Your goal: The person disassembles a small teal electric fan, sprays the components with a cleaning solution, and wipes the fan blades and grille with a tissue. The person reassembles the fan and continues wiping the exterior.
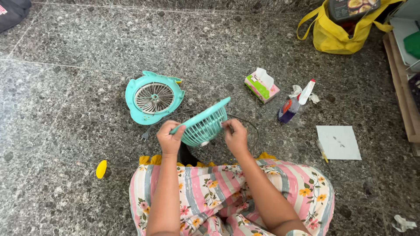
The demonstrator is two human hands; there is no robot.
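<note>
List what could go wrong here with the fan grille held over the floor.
The teal fan grille is pinched only at its rims by the left hand and right hand; it might slip onto the stone floor and crack. The black power cord loops under it, so it may snag. The yellow piece lies apart and could get lost.
</note>
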